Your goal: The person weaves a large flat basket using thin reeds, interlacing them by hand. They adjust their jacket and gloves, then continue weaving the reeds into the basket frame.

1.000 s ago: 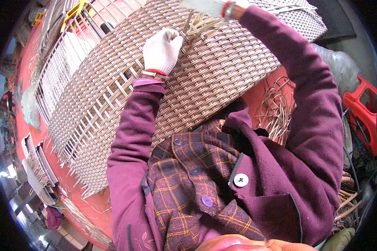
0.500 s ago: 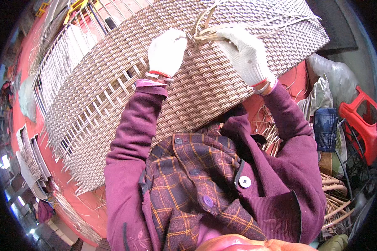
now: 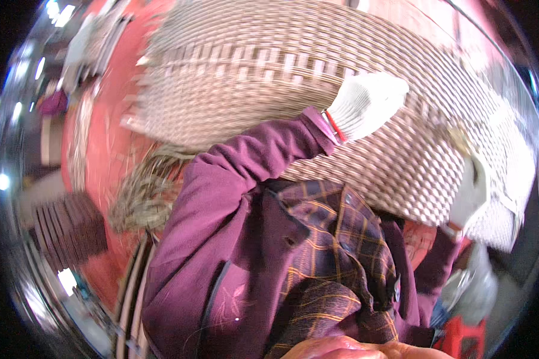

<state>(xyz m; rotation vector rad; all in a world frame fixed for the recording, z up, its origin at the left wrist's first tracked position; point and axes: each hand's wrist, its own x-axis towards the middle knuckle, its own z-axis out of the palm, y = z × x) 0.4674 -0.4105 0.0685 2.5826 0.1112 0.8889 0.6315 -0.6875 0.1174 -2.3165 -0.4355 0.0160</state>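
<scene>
A large panel of woven brown-beige flat strips point(image 3: 239, 110) spreads across the upper part of the view, with a row of pale open gaps along its far side. My left hand point(image 3: 368, 107), in a white knitted glove, is over the middle of the panel. Its fingers are curled together, and anything in them is hidden. Farther right, my right hand point(image 3: 470, 194), gloved too and smeared by motion, is at the panel's near right part. From its closed fingers stick out some loose beige weaving strips point(image 3: 459, 137).
A tangled bundle of strips point(image 3: 147, 194) lies on the red floor covering point(image 3: 111, 272) at the left. Beside it stands a stack of dark brown slabs point(image 3: 69, 230). At the lower right are a see-through plastic bag point(image 3: 479, 287) and a red plastic stool point(image 3: 464, 338).
The view has swung to the left, so panel and hands appear farther right. My hands are wider apart, the left over the panel's middle, the right still at the loose strips.
</scene>
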